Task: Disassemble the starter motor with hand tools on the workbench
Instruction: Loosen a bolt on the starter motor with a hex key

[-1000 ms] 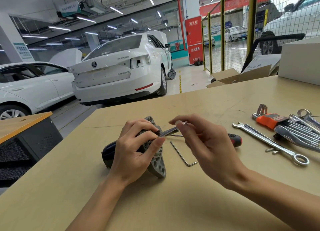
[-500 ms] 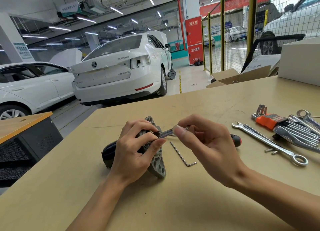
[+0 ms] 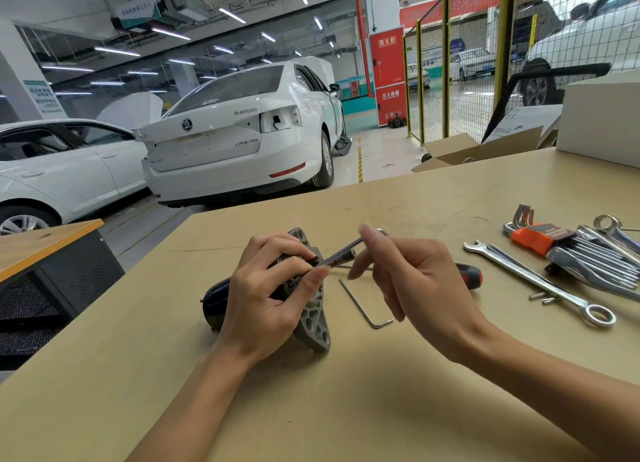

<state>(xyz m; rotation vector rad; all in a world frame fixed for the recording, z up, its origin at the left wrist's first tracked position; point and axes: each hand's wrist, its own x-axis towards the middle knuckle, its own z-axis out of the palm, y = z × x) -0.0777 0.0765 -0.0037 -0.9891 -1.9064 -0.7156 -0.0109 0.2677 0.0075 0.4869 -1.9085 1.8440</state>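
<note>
Where the forearms cross the near edge of the desk [image 3: 346, 409], both hands engaged at mid-surface. Left hand [image 3: 266, 305] curled over the starter motor [image 3: 313, 326], thumb pressed against its grey flanged end housing; dark cylindrical body lying on the desk behind the palm. Right hand [image 3: 408, 281] raised just beside it, thumb and forefinger pinching a long thin bolt [image 3: 341, 253] whose far end sits at the housing under the left fingertips; remaining fingers loosely spread. Between the hands, flat on the desk: one hex key [image 3: 363, 305]. Partly hidden behind the right hand: screwdriver [image 3: 469, 276], black and red handle showing. Further right: combination wrench [image 3: 540, 281], two small pins [image 3: 543, 298] touching it, then hex key set [image 3: 535, 234] in orange holder beside more spanners. Beyond the desk: cardboard box [image 3: 460, 151], white car [image 3: 242, 139], mesh fence [image 3: 464, 77].
</note>
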